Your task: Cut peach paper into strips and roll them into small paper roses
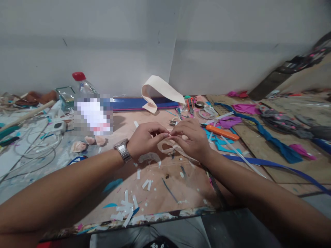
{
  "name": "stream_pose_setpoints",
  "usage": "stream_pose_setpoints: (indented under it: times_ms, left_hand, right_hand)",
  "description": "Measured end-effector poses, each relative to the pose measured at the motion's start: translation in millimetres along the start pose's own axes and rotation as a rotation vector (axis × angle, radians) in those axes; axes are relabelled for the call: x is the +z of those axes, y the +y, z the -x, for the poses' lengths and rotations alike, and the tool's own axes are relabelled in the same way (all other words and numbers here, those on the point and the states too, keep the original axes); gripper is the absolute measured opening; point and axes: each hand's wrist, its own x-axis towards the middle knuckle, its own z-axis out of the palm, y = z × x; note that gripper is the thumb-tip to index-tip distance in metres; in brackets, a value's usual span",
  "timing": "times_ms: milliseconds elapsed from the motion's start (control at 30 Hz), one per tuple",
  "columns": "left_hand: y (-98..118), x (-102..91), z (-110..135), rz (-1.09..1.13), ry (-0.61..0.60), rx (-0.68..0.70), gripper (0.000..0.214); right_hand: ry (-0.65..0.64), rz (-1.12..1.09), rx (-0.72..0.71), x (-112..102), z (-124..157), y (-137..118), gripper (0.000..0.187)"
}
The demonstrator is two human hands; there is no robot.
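My left hand [148,136], with a metal watch [123,150] on its wrist, is closed in a pinch above the middle of the table. Its fingertips meet those of my right hand [192,137], which is also closed in a pinch. Between them is the end of a thin cream strip [165,148], which curls in a loop below the fingers; the pinched part is mostly hidden. Behind the hands, a wider folded cream band [161,84] stands against the wall. Close to the right hand lies an orange utility knife [222,132].
A clear bottle with a red cap [79,76] stands at the back left, near several small pale rolled pieces [78,147]. White paper scraps [126,206] lie near the front edge. Blue ribbon [274,163], a teal strip [269,132] and cardboard [281,175] occupy the right.
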Motion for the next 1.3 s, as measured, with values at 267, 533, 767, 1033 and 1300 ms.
stream_pose_setpoints:
  times_ms: [267,533,767,1033,1300]
  left_hand:
    - [-2.5,-4.0,-2.0,0.010,-0.080,0.121,0.018]
    - [2.2,-2.8,0.0,-0.008,-0.112,0.101,0.018]
    - [1.7,-4.2,-1.4,-0.002,-0.068,0.068,0.017]
    - [1.5,-2.3,0.4,-0.018,-0.039,0.083,0.020]
    - [0.3,-2.3,-0.2,0.089,-0.035,0.060,0.021]
  right_hand:
    - [-0.017,-0.018,0.010,-1.3,0.5,-1.4,0.017]
    - [-0.014,-0.002,0.031,-2.7,-1.9,-5.9,0.020]
    - [-0.013,0.032,0.011,-4.7,-4.2,-7.3,0.017]
    - [-0.020,0.049,0.018,-3.1,-2.4,-4.2,0.013]
    - [0.040,-0.019,0.012,-2.9,1.6,-4.0,0.008]
